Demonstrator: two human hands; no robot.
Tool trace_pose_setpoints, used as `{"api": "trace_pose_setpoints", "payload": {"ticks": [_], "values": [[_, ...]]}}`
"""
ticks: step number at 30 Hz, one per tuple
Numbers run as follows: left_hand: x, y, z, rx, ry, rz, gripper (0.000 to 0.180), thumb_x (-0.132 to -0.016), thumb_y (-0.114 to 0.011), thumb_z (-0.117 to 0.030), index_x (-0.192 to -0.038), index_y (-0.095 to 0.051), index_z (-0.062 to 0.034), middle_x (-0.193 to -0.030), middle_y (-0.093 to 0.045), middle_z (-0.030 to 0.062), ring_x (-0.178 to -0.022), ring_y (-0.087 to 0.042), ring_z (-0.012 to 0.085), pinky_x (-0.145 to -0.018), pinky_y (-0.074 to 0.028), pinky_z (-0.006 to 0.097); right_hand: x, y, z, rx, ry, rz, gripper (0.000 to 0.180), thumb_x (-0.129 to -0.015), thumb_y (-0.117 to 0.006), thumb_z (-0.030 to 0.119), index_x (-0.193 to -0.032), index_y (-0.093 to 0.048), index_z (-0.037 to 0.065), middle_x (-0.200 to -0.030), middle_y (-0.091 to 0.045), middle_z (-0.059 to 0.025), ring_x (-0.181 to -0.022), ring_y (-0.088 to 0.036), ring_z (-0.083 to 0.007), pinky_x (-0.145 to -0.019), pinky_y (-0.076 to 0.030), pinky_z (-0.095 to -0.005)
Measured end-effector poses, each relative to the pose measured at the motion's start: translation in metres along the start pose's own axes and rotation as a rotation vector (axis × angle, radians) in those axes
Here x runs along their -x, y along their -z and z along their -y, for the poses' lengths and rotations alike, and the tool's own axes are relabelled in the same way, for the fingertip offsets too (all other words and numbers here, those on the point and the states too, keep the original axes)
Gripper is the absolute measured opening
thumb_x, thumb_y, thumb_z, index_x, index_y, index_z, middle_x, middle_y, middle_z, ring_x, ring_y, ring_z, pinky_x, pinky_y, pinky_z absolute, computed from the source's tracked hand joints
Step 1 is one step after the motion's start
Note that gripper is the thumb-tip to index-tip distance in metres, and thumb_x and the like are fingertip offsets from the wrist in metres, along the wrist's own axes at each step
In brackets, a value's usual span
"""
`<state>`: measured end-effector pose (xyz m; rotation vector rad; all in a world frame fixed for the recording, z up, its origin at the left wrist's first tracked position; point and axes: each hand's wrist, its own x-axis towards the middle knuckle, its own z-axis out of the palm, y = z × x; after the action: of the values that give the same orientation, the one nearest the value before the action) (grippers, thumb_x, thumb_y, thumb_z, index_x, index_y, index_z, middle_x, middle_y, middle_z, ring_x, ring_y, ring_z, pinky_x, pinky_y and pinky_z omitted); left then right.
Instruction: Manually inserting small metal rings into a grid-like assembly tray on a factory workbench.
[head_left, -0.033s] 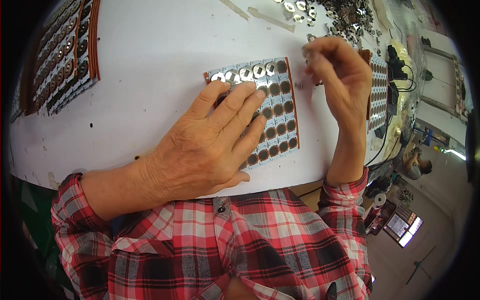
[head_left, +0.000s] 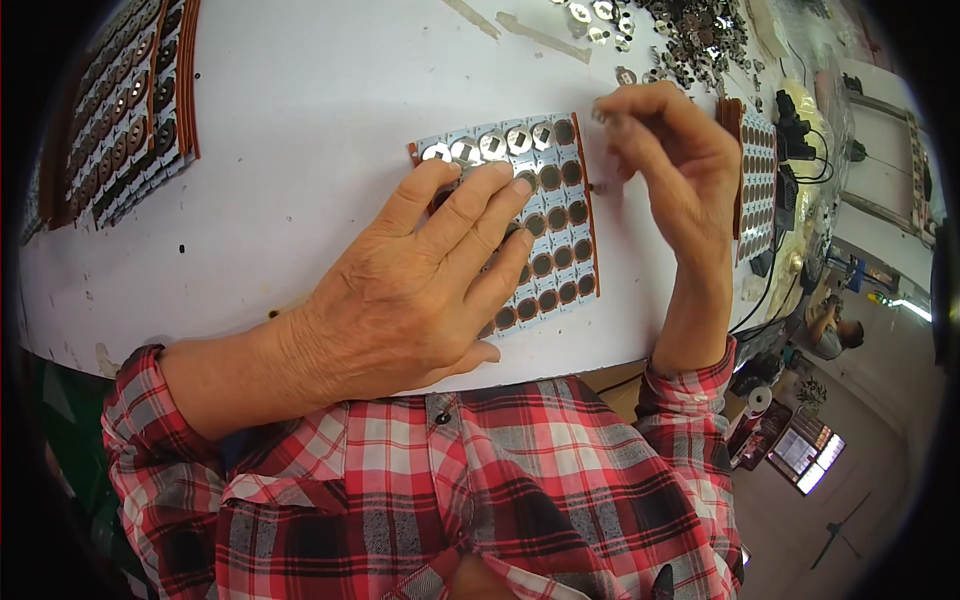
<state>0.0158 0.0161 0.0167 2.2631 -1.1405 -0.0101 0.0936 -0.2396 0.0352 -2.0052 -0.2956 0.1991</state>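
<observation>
A pale blue circuit board panel [head_left: 594,250] with orange edges lies on the white table, covered in rows of dark round pads. Along its far row sit several shiny round metal holders [head_left: 492,146]; the pad at that row's right end is bare. My left hand [head_left: 390,290] rests flat over the panel's left part, fingers spread and holding nothing, hiding the pads beneath. Just right of the panel's far right corner, my right hand [head_left: 685,165] pinches a small metal piece [head_left: 600,114] between thumb and forefinger. Its shape is mostly covered by the fingertips.
Loose metal parts [head_left: 705,40] are heaped at the far right. Stacked panels [head_left: 125,120] fill the far left, and another stack [head_left: 757,180] stands beyond my right hand. Black plugs and cables [head_left: 795,140] run along the right edge. A person [head_left: 828,330] is in the background.
My right hand has shifted slightly left, toward the panel's far right corner, with the small metal piece in its fingertips. My left hand and the panel have stayed put.
</observation>
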Motion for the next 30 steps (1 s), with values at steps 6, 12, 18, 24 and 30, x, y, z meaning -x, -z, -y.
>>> {"api": "trace_pose_setpoints", "payload": {"ticks": [6,12,18,24,30], "values": [[0.000,-0.002,0.000,0.002,-0.001,-0.003,0.084,-0.058,-0.083,-0.047,-0.121,-0.067,0.0067,-0.140,-0.056,0.0298,-0.138,-0.050,0.0429,-0.111,-0.037,0.060,0.007,-0.018,-0.005,-0.049,-0.057,-0.006,0.017,-0.099,-0.066,0.001,-0.116,-0.070,0.001,-0.091,-0.067,0.0011,-0.073,-0.057,-0.0015,-0.061,-0.044,-0.0177],[-0.001,-0.002,0.001,0.026,-0.006,-0.017,0.084,-0.058,-0.083,-0.045,-0.122,-0.067,0.0066,-0.140,-0.056,0.0297,-0.136,-0.051,0.0427,-0.110,-0.038,0.059,-0.002,-0.007,0.003,0.175,-0.012,0.176,0.015,-0.099,-0.067,0.001,-0.114,-0.068,0.001,-0.097,-0.070,0.0016,-0.085,-0.062,-0.0028,-0.067,-0.047,-0.0165],[-0.002,-0.002,0.002,0.026,0.003,-0.020,0.085,-0.055,-0.085,-0.043,-0.122,-0.066,0.0064,-0.140,-0.056,0.0293,-0.135,-0.051,0.0425,-0.109,-0.039,0.059,0.000,-0.020,0.009,0.398,0.025,0.026,0.020,-0.094,-0.071,-0.003,-0.114,-0.068,-0.002,-0.100,-0.071,-0.0010,-0.083,-0.063,-0.0044,-0.070,-0.053,-0.0197],[-0.002,-0.004,0.001,0.037,0.008,-0.034,0.087,-0.054,-0.086,-0.043,-0.122,-0.066,0.0061,-0.141,-0.056,0.0287,-0.136,-0.051,0.0420,-0.110,-0.038,0.059,0.009,-0.023,-0.009,0.152,-0.072,-0.099,0.019,-0.093,-0.074,-0.001,-0.113,-0.071,-0.004,-0.095,-0.073,-0.0022,-0.085,-0.067,-0.0064,-0.075,-0.055,-0.0202],[-0.003,-0.005,0.000,0.037,0.022,-0.022,0.087,-0.053,-0.088,-0.042,-0.123,-0.065,0.0059,-0.141,-0.055,0.0287,-0.137,-0.050,0.0421,-0.111,-0.037,0.059,0.008,-0.017,-0.017,0.154,0.070,-0.045,0.014,-0.093,-0.074,-0.002,-0.108,-0.073,-0.003,-0.093,-0.072,-0.0016,-0.086,-0.067,-0.0063,-0.076,-0.053,-0.0188]]}}
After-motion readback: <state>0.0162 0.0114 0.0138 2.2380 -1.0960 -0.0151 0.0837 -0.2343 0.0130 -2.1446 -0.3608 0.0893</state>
